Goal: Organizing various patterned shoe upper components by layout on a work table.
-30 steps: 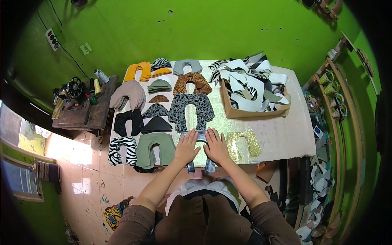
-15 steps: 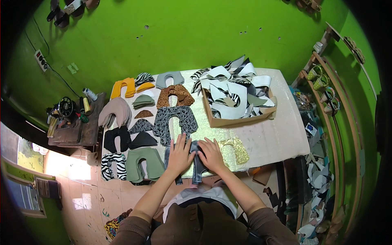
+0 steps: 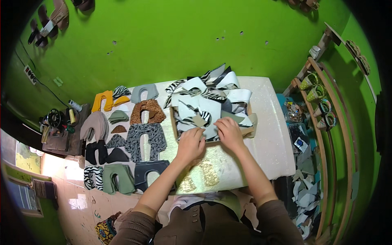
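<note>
Both my hands are at the near side of a cardboard box point(image 3: 173, 122) heaped with cut scraps. My left hand point(image 3: 192, 142) has its fingers curled at the near left edge of a white scrap point(image 3: 211, 131). At the right edge of that scrap, my right hand point(image 3: 229, 132) has its fingers bent in a pinch. Part of the grip is hidden under the fingers. Zebra-print scraps point(image 3: 214, 94) and a grey-green scrap point(image 3: 232, 118) lie in the heap. Closer to me, a gold glitter U-shaped piece point(image 3: 209, 171) lies below my wrists.
Stacks of U-shaped pieces line the table's left side, among them black point(image 3: 149, 166), green point(image 3: 116, 177), grey patterned point(image 3: 157, 141) and leopard point(image 3: 143, 110). A sewing machine point(image 3: 55, 118) stands at far left. Wooden racks point(image 3: 318, 163) with sandals run along the right.
My hands have left the black pieces at the near edge, where they lay flat, and moved to the scrap box. The view has shifted right.
</note>
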Demonstrator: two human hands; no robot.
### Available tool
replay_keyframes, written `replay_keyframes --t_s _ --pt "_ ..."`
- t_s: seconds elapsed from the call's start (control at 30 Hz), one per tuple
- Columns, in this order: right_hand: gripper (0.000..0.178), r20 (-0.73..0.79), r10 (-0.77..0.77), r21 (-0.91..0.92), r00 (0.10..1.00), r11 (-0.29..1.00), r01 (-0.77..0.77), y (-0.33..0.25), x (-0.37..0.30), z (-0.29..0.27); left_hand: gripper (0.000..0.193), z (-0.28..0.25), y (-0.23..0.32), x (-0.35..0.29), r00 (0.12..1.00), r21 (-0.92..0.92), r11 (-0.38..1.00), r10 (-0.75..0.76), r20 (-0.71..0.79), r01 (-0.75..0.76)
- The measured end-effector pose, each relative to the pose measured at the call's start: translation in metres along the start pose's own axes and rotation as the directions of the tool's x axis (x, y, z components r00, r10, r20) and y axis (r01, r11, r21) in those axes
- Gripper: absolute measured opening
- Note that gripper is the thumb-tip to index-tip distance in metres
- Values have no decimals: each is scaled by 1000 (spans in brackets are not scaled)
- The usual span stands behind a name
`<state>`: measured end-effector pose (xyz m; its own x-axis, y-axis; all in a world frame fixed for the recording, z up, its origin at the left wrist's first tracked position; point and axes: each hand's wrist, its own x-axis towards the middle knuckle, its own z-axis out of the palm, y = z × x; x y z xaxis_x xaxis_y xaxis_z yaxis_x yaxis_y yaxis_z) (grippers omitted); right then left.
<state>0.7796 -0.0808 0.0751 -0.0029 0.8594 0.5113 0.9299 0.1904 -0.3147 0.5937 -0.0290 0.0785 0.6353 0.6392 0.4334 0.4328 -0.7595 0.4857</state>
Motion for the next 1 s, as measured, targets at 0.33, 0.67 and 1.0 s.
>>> replay_keyframes --t_s 0.33,0.67,1.0 --pt "29 395 -479 -247 784 767 593 74 38 38 19 53 -2 53 976 12 983 -180 -121 183" --pt "22 310 -613 -77 727 746 662 98 46 28 26 37 5 53 966 86 966 -234 -110 244" --pt "16 161 -249 474 955 868 146 88 87 -31 40 12 29 63 991 -149 980 -132 -17 128"
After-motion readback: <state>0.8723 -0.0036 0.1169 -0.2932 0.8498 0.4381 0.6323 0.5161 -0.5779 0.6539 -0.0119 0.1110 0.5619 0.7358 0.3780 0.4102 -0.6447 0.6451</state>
